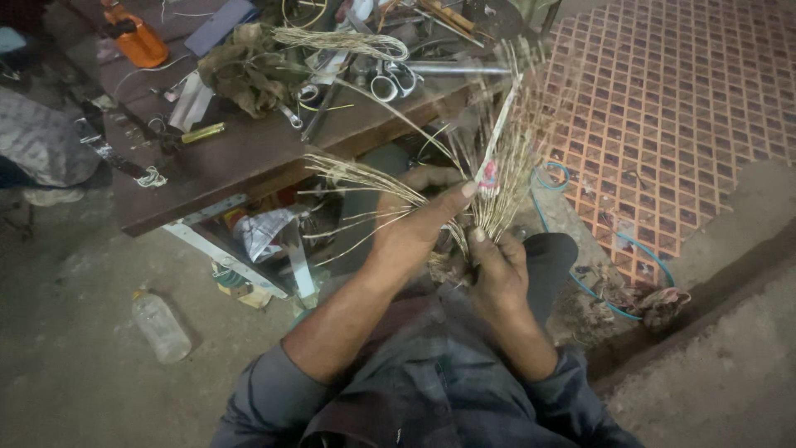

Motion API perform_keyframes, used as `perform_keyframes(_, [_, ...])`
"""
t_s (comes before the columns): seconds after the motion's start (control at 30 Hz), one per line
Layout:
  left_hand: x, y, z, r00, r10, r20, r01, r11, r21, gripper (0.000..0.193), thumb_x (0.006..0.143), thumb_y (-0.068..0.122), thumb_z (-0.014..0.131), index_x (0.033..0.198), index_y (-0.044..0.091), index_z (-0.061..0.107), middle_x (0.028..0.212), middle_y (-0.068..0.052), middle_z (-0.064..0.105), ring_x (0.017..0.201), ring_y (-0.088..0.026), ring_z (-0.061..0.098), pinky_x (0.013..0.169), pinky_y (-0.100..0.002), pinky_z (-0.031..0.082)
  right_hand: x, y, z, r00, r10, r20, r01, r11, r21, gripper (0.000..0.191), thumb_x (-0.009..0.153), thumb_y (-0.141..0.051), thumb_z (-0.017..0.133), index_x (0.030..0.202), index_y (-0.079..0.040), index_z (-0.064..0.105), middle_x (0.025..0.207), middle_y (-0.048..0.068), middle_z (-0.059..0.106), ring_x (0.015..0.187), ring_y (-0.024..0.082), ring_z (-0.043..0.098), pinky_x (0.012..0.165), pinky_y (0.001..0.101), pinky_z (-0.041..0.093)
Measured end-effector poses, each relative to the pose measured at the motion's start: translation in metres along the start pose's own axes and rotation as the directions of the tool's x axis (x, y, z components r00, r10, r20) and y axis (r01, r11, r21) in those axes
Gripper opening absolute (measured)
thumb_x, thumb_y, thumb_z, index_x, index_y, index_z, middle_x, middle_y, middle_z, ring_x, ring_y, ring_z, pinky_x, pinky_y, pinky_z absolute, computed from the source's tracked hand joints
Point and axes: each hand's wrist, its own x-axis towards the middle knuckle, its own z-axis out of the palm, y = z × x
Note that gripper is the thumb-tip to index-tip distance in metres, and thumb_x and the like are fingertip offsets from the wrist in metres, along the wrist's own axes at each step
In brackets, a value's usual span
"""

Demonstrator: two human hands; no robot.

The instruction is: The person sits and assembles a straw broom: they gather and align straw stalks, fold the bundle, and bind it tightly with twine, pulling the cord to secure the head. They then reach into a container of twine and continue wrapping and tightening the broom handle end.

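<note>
My right hand (497, 270) grips the base of a bundle of thin dry straw stalks (506, 158) that fans upward, with a small pink band around some stalks near the middle. Higher up, my left hand (414, 220) pinches the same bundle with thumb and fingers, and a separate tuft of stalks (356, 176) splays out to the left over it. Both hands sit above my lap, in front of a low wooden workbench (240, 162).
The workbench holds scissors (391, 81), a metal rod, rags, loose straw and an orange tool (137, 37). A clear plastic bottle (162, 325) lies on the concrete floor at left. Blue wire (580, 265) trails over a red patterned mat (680, 108) at right.
</note>
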Motion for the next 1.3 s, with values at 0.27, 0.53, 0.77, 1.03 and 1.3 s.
perform_keyframes(0.27, [0.001,-0.004,-0.003,0.992,0.114,0.06,-0.109,0.99,-0.092,0.03,0.096,0.012,0.079,0.115,0.001,0.058,0.099,-0.003,0.062,0.09,-0.01,0.059,0.08,-0.027,0.052,0.001,0.003,0.001,0.999,-0.043,-0.026,0.045,0.997,0.057,0.025,0.101,-0.026,0.064,0.11,-0.003,0.069,0.082,0.004,0.068,0.06,0.012,0.059,0.052,0.026,0.044])
perform_keyframes(0.53, [-0.004,-0.001,0.006,0.971,0.24,-0.013,-0.24,0.962,-0.133,0.053,0.091,-0.001,0.075,0.133,0.008,0.043,0.097,0.001,0.053,0.087,-0.006,0.054,0.075,-0.023,0.049,0.002,0.006,-0.004,1.0,-0.014,-0.013,0.015,0.998,0.054,0.024,0.101,-0.026,0.063,0.106,-0.003,0.067,0.078,0.005,0.067,0.061,0.013,0.06,0.051,0.0265,0.044])
perform_keyframes(0.77, [-0.002,-0.014,0.003,0.967,0.253,-0.035,-0.256,0.953,-0.163,0.042,0.091,-0.004,0.077,0.113,0.009,0.043,0.094,-0.002,0.055,0.08,-0.008,0.057,0.065,-0.025,0.052,0.003,0.009,-0.004,0.999,-0.049,-0.015,0.049,0.999,0.021,0.026,0.1,-0.027,0.062,0.107,-0.003,0.068,0.079,0.005,0.067,0.058,0.012,0.058,0.047,0.0252,0.04])
perform_keyframes(1.03, [-0.001,-0.016,-0.001,0.98,0.2,0.017,-0.189,0.949,-0.252,0.038,0.094,-0.005,0.078,0.1,0.008,0.043,0.098,-0.009,0.064,0.084,-0.012,0.064,0.069,-0.027,0.055,0.0,0.008,-0.003,0.999,-0.031,-0.016,0.032,0.997,0.065,0.023,0.101,-0.026,0.064,0.104,-0.003,0.065,0.078,0.006,0.066,0.06,0.014,0.06,0.05,0.027,0.042])
perform_keyframes(1.3, [-0.005,0.003,0.0,0.997,0.074,0.017,-0.07,0.983,-0.167,0.074,0.084,0.0,0.078,0.148,0.007,0.042,0.098,-0.006,0.067,0.083,-0.012,0.067,0.07,-0.026,0.057,0.001,0.011,-0.004,1.0,0.002,-0.02,-0.001,0.998,0.062,0.025,0.097,-0.026,0.064,0.107,-0.003,0.067,0.077,0.007,0.067,0.058,0.015,0.059,0.048,0.0265,0.04])
